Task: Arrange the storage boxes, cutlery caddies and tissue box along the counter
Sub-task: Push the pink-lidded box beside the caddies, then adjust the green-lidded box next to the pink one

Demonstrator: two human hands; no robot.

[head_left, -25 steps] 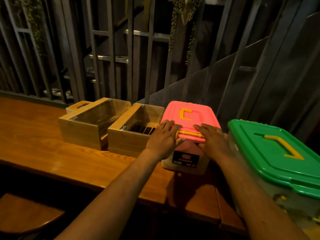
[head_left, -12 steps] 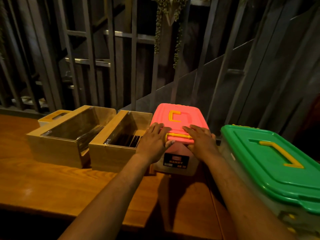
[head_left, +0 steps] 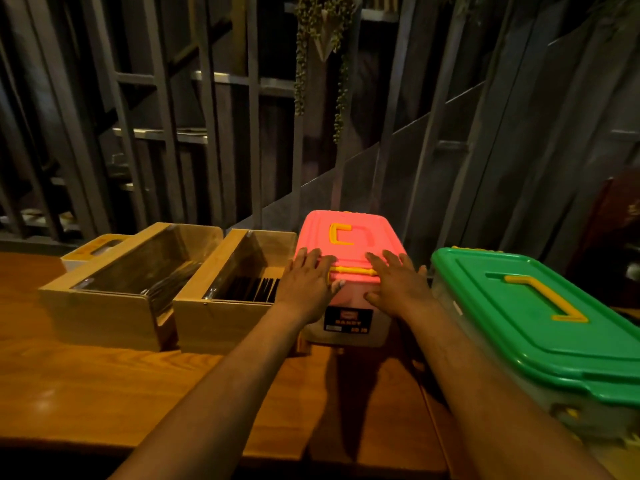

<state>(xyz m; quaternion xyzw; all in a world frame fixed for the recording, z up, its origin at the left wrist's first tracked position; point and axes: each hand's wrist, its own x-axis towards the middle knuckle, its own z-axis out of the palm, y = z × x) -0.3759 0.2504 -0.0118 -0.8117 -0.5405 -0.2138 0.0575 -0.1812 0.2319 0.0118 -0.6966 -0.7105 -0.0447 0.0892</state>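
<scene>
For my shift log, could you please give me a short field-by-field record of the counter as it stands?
surface: wooden counter
row, left to right: tissue box; two cutlery caddies; pink-lidded box; green-lidded box
left hand: flat on pink lid's near edge
right hand: flat on same lid
lids: both shut

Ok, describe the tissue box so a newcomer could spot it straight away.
Start at the wooden counter and follow the row along its back edge to the far left end. There, half hidden behind the left cutlery caddy, sits the tissue box. It is the smallest item, pale with a yellowish top and an oval slot.
</scene>
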